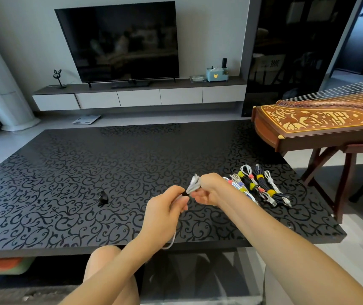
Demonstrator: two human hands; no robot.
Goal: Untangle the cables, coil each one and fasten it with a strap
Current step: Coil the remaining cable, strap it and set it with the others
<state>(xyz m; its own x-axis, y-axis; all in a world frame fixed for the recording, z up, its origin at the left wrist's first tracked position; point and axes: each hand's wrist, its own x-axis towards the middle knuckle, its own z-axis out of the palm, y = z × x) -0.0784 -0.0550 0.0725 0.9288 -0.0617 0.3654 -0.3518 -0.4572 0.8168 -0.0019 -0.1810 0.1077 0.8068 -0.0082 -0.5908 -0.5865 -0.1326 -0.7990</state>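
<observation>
A coiled white cable (193, 184) is held above the black patterned table (88, 172). My left hand (165, 208) grips its near part, and a loop of the cable hangs out below my wrist. My right hand (209, 190) holds the far end of the coil, and its fingers pinch a black strap (185, 193) around the bundle. To the right lies a row of several coiled cables (257, 188), white and dark, bound with yellow, pink and purple straps. A loose black strap (103, 197) lies on the table to the left.
A wooden zither (316, 126) on a stand stands off the table's right far corner. Beyond the table are a TV (119, 40) on a low white cabinet and a scale on the floor. My knee (103, 260) shows under the near edge.
</observation>
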